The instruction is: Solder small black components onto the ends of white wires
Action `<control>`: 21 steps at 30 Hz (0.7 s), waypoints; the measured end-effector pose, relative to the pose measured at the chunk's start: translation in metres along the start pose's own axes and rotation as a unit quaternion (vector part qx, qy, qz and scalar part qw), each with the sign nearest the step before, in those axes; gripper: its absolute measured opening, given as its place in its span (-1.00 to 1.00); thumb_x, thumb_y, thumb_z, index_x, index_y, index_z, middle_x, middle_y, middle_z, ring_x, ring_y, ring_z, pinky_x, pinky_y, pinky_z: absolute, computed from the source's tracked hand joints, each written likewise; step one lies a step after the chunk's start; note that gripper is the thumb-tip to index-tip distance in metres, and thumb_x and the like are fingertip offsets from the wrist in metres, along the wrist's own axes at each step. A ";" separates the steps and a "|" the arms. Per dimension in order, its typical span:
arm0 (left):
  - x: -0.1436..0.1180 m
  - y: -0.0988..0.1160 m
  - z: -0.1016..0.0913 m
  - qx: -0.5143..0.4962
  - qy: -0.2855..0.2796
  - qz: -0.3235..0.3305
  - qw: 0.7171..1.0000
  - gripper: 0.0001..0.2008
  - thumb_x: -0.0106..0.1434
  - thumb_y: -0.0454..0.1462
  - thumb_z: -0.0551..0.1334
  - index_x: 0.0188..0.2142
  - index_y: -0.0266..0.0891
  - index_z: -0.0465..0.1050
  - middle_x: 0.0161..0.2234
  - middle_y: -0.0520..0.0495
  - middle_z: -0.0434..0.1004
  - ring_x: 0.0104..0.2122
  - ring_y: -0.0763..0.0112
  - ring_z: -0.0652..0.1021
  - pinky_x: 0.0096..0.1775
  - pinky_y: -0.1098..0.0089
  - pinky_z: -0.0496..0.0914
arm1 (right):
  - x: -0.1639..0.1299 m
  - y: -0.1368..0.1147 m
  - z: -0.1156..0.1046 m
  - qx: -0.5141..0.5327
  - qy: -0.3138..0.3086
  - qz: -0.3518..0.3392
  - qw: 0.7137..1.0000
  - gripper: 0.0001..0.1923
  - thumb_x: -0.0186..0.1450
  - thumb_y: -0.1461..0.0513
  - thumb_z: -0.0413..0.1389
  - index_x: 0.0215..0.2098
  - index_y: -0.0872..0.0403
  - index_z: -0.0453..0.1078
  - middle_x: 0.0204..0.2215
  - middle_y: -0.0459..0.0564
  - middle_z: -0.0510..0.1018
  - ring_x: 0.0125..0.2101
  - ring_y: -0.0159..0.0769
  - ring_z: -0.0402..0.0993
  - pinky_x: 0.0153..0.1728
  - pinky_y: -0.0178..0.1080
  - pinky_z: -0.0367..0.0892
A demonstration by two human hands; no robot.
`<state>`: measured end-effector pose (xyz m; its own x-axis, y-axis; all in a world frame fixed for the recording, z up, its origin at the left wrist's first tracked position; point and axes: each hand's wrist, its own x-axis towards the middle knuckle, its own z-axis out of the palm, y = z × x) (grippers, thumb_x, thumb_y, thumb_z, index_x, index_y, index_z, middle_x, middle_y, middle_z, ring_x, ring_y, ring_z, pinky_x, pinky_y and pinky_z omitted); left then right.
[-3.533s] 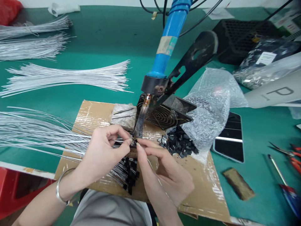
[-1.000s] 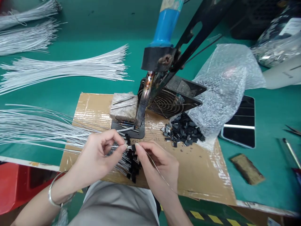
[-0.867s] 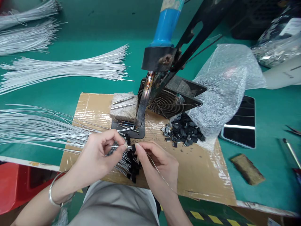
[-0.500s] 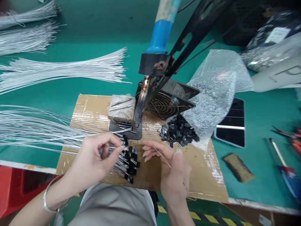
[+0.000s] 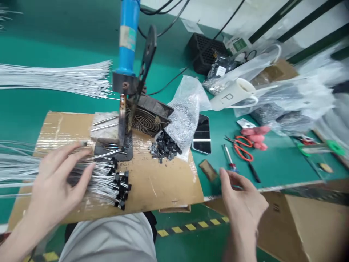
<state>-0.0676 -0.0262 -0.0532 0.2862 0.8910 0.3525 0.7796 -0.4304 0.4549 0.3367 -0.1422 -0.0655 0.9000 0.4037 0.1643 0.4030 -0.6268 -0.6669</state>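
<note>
Left hand (image 5: 56, 178) open, fingers spread flat on wires (image 5: 100, 180) at near left of cardboard (image 5: 163, 182). Right hand (image 5: 244, 203) open, empty, off near edge of worktop (image 5: 272, 163). Risk: sweeping capped wire ends off, brushing hot iron (image 5: 122, 120) just beyond.

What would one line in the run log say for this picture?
left hand: open, spread over wires with black ends | right hand: open, empty, beyond cardboard edge | soldering iron: upright in stand

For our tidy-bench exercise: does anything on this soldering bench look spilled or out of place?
Yes. Small black components have spilled from the open bubble-wrap bag into a loose heap on the cardboard sheet, beside the fan grille.
</note>
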 end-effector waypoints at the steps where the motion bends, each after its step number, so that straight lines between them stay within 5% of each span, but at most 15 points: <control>1: -0.001 -0.001 0.002 0.008 0.005 0.002 1.000 -0.74 0.39 -0.19 0.25 0.04 -0.15 0.51 0.11 -0.23 0.55 0.10 -0.18 0.56 0.18 -0.15 0.37 | 0.002 0.004 -0.001 -0.020 -0.020 -0.002 1.000 -0.59 -0.05 -0.11 0.37 -0.43 0.02 0.59 -0.49 0.05 0.60 -0.33 0.06 0.50 0.02 0.19 0.34; 5: -0.005 -0.002 0.008 0.001 -0.013 -0.006 1.000 -0.78 0.43 -0.25 0.23 0.02 -0.22 0.51 0.01 -0.28 0.59 0.04 -0.05 0.59 0.10 -0.02 0.44 | -0.002 0.012 0.004 -0.073 -0.074 0.006 0.995 -0.55 -0.07 -0.20 0.37 -0.41 -0.09 0.54 -0.34 0.14 0.66 -0.26 0.17 0.56 0.07 0.28 0.34; 9: -0.009 -0.001 0.007 -0.028 -0.009 -0.003 1.000 -0.87 0.43 -0.31 0.24 -0.05 -0.21 0.52 -0.10 -0.19 0.60 -0.06 0.13 0.60 0.02 0.14 0.48 | -0.021 -0.010 0.008 0.115 -0.045 0.071 0.990 -0.56 -0.10 -0.10 0.46 -0.39 -0.15 0.44 -0.35 0.12 0.61 -0.14 0.22 0.59 0.11 0.28 0.38; 14: -0.008 0.002 0.002 -0.073 -0.005 -0.019 0.997 -0.93 0.41 -0.34 0.27 -0.23 -0.18 0.52 -0.27 -0.07 0.62 -0.21 0.26 0.62 -0.12 0.29 0.47 | -0.051 -0.056 0.008 0.246 -0.012 0.044 0.968 -0.61 -0.01 0.05 0.51 -0.26 -0.12 0.55 -0.16 0.14 0.62 -0.05 0.17 0.58 0.23 0.22 0.34; 21: -0.012 -0.002 -0.007 -0.119 -0.017 -0.004 0.993 -0.90 0.41 -0.39 0.23 -0.25 -0.19 0.47 -0.26 -0.09 0.66 -0.19 0.27 0.66 -0.12 0.30 0.49 | -0.082 -0.079 0.034 0.284 -0.130 0.002 0.950 -0.61 0.08 0.03 0.49 -0.19 -0.03 0.59 -0.23 0.05 0.67 -0.23 -0.05 0.62 -0.07 0.03 0.54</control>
<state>-0.0765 -0.0368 -0.0529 0.3025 0.8971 0.3221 0.6299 -0.4418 0.6388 0.2255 -0.1030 -0.0507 0.8005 0.5988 0.0251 0.1782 -0.1978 -0.9639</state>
